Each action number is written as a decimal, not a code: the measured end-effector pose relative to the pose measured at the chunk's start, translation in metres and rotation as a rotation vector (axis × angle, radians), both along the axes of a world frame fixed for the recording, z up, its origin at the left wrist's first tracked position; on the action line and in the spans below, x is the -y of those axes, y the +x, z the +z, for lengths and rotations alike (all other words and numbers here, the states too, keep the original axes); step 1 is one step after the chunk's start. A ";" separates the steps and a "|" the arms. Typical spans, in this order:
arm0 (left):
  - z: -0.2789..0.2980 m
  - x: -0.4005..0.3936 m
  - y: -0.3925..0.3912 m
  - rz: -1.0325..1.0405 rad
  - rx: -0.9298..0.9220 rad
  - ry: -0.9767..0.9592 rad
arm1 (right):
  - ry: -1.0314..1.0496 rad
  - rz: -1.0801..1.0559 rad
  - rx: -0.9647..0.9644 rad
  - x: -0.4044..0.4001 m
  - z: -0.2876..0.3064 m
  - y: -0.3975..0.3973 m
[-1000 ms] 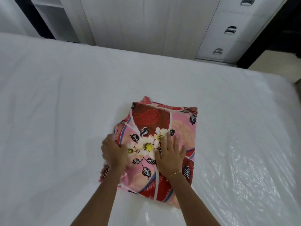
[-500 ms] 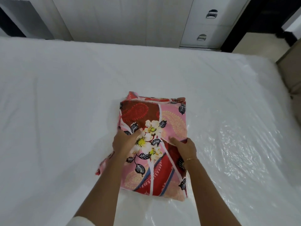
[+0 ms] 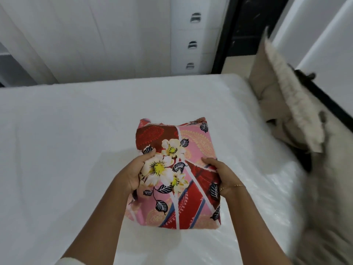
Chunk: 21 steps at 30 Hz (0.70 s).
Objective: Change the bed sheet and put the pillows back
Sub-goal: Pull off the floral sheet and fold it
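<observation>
The left hand [image 3: 133,174] and right hand [image 3: 221,175] grip the folded red-and-pink floral cotton bed sheet [image 3: 179,175] by its two side edges, fingers curled round the cloth, thumbs on top, above the bare white plastic-wrapped mattress [image 3: 66,150]. It looks soft, light and floppy, so the folded edges are probably the best hold. A second ago it lay flat under pressing palms; now it is raised.

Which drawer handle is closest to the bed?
The bottom drawer handle. It sits lowest of the three handles on the white drawers, just above the mattress edge; the other two are higher up.
</observation>
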<state>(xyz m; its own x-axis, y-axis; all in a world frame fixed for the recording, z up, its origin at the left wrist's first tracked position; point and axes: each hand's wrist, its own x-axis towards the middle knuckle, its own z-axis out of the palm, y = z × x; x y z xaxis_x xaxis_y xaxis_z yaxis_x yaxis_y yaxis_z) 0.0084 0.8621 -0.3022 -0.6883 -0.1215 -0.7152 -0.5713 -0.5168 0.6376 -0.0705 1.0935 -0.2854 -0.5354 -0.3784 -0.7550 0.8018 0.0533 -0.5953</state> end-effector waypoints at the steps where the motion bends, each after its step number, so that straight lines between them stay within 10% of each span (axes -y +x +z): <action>1: 0.014 -0.023 -0.002 -0.016 -0.029 0.010 | -0.027 -0.028 -0.015 -0.027 0.018 0.002; 13: 0.172 -0.382 -0.012 -0.103 -0.350 0.251 | -0.066 -0.221 -0.447 -0.403 0.212 0.065; 21: 0.221 -0.577 -0.083 0.004 -0.438 0.350 | 0.050 -0.704 -0.401 -0.584 0.215 0.056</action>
<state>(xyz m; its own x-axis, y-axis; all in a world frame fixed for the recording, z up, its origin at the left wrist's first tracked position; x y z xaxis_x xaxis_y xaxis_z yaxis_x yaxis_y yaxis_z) -0.0749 1.4388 -0.0810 -0.9301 0.0681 -0.3609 -0.2891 -0.7418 0.6051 -0.0149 1.6778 -0.0700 -0.8691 0.1769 -0.4618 0.3830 -0.3499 -0.8549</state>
